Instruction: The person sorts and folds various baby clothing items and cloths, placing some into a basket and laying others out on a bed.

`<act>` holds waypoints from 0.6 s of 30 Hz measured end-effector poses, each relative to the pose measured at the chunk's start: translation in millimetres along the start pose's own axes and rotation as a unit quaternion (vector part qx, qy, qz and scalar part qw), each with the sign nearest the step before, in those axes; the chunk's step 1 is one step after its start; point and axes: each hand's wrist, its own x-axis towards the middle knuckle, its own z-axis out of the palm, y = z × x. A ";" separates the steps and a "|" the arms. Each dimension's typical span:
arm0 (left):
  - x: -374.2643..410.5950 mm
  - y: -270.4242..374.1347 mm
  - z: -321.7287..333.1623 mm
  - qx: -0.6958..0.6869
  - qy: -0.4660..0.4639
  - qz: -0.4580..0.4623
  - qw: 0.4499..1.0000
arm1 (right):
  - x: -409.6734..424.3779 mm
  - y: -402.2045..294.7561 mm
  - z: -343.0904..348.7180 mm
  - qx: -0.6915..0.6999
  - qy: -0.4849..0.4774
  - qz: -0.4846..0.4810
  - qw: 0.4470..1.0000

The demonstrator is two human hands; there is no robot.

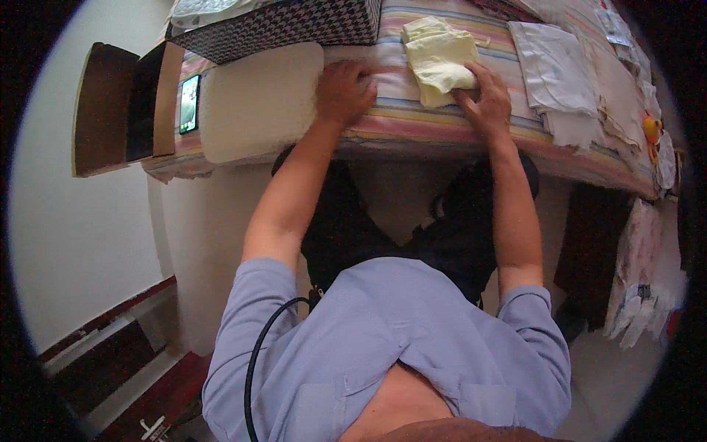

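Observation:
A folded pale yellow cloth [440,61] lies on the striped bedsheet [397,119] in front of me. My right hand [487,99] is at its lower right corner, with the cloth's edge between thumb and fingers. Blurred and with fingers curled down, my left hand [346,93] is over the right edge of a cream pad or pillow [259,102], beside the bare sheet. Its fingertips are hidden, so whether they pinch anything does not show. A gap of sheet separates this hand from the yellow cloth.
Behind the cream pad stands a houndstooth-patterned fabric box [281,30]. A phone [189,105] with its screen lit and an open cardboard box [119,108] are at left. Folded white cloths [555,74] lie at right, near an orange toy [652,132].

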 end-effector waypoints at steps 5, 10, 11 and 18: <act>-0.1 -1.5 0.3 -0.022 -0.022 -0.022 0.999 | 0.0 7.9 4.1 0.024 0.007 -0.011 1.000; -2.0 -7.2 5.4 -0.022 -0.012 -0.015 1.000 | 0.6 5.5 4.5 0.014 0.009 -0.001 1.000; -2.5 -6.5 5.2 -0.020 -0.012 -0.015 1.000 | 0.1 6.6 5.4 0.013 0.009 0.002 1.000; -2.1 -3.8 1.7 -0.014 -0.005 -0.015 1.000 | -0.4 3.3 3.3 0.015 0.003 0.017 1.000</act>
